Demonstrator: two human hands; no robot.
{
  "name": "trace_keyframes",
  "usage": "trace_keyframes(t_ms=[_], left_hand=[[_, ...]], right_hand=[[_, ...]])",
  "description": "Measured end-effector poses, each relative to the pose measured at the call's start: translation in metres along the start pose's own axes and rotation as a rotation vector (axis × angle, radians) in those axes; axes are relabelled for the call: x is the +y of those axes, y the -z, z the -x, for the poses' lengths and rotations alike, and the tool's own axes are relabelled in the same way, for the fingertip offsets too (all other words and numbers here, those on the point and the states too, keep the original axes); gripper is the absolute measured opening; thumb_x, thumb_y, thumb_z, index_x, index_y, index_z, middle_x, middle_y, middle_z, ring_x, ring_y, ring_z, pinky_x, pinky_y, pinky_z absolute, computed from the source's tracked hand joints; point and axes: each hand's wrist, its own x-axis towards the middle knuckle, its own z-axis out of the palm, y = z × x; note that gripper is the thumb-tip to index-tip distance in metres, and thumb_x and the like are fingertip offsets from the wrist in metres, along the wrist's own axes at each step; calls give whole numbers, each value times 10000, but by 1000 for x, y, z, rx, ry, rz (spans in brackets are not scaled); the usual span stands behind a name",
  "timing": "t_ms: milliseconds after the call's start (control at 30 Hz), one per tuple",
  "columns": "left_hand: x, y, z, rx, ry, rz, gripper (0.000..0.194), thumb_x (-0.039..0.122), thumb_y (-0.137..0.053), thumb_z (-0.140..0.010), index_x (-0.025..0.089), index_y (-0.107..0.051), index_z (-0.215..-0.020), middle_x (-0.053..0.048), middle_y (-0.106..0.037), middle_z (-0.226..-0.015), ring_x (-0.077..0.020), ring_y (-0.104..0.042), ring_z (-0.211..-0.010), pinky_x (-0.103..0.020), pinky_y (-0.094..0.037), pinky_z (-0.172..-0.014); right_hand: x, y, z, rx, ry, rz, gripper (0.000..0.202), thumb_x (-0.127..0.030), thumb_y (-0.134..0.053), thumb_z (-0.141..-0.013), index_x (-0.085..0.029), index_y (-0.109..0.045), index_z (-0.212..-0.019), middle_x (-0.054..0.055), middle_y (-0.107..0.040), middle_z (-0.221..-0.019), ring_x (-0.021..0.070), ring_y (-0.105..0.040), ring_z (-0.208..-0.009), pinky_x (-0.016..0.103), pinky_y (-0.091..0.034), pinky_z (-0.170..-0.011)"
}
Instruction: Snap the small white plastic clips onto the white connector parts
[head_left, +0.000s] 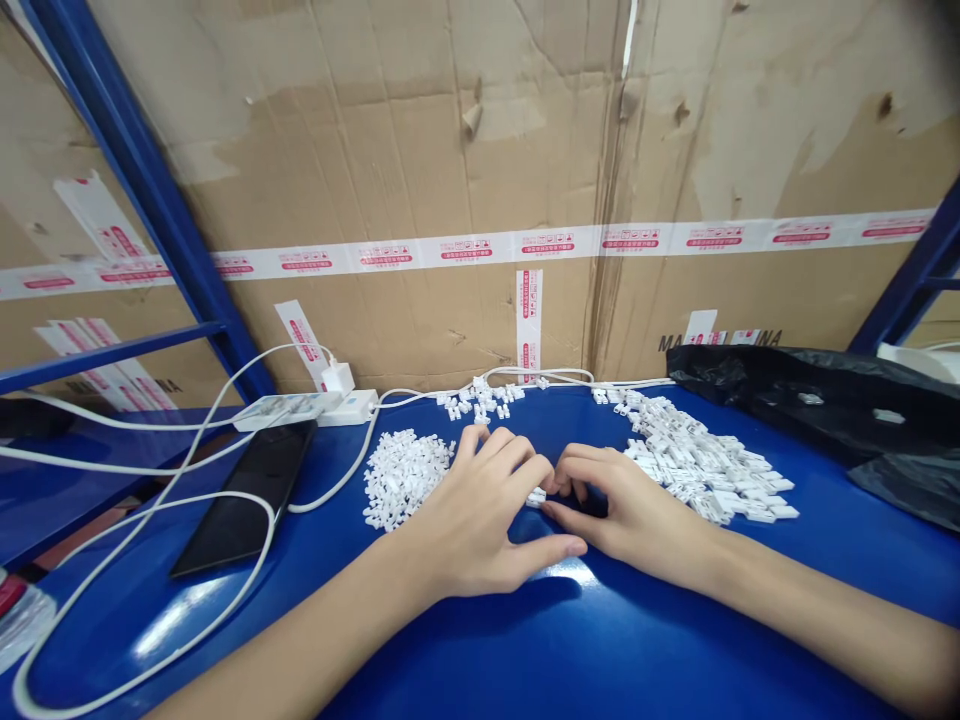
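A small white plastic piece [536, 497] shows between my two hands, just over the blue table. My right hand [637, 505] pinches it between thumb and bent fingers; much of the piece is hidden. From the left, my left hand [487, 515] arches over, its thumb stretched out apart from the fingers and its index fingertip close to the piece. Left of that hand lies a heap of tiny white parts [405, 478]. Larger flat white plastic pieces [701, 455] are piled beyond my right hand. Behind my hands sits a loose group of small white pieces [481, 400].
A black phone [244, 495] and a white power strip [300, 408] lie at left, with a looping white cable [262, 510]. A black plastic bag [795, 395] lies at right. Taped cardboard [420, 150] and blue metal frame posts [150, 180] stand behind the blue table [480, 660].
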Motion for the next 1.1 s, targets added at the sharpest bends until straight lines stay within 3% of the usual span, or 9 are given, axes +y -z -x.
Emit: trace_keyframes(t_ms=[233, 400, 600, 733, 1100], left_hand=[[-1, -2, 1, 59, -5, 26, 387, 511, -646, -922, 182, -538, -1094, -69, -597, -1067, -243, -491, -993, -450, -330, -962], [-1, -4, 2, 20, -30, -68, 367, 550, -596, -941, 184, -573, -921, -61, -572, -998, -245, -494, -955, -474, -319, -950], [1, -3, 1, 124, -45, -115, 331, 502, -568, -962, 172, -580, -972, -70, -584, -1021, -243, -501, -970, -479, -307, -975], [3, -4, 1, 69, -28, -130, 367, 545, -575, -951, 179, -599, -936, -71, -585, -1016, -247, -503, -962, -508, -292, -997], [-2, -8, 2, 78, 38, -61, 346, 515, -618, -932, 174, -561, -949, -46, -601, -976, -230, -529, -946, -515, -274, -1048]], right_hand=[[2, -1, 1, 2, -14, 12, 109, -229, -674, -928, -198, -614, -842, -14, -597, -820, 136, -544, -721, 326, -395, -728], [4, -2, 0, -8, -3, 8, 109, -198, -668, -919, -203, -612, -825, -20, -588, -813, 135, -541, -725, 326, -393, -742], [3, -2, 1, 0, 0, 8, 130, -231, -671, -928, -199, -587, -835, -16, -591, -827, 136, -537, -727, 329, -392, -741], [3, -2, 1, -6, -18, 1, 135, -211, -665, -930, -201, -592, -817, -15, -593, -823, 140, -546, -739, 332, -395, -753], [2, -1, 1, -14, -28, 7, 91, -220, -671, -926, -200, -621, -853, -12, -599, -833, 143, -554, -749, 337, -398, -767]])
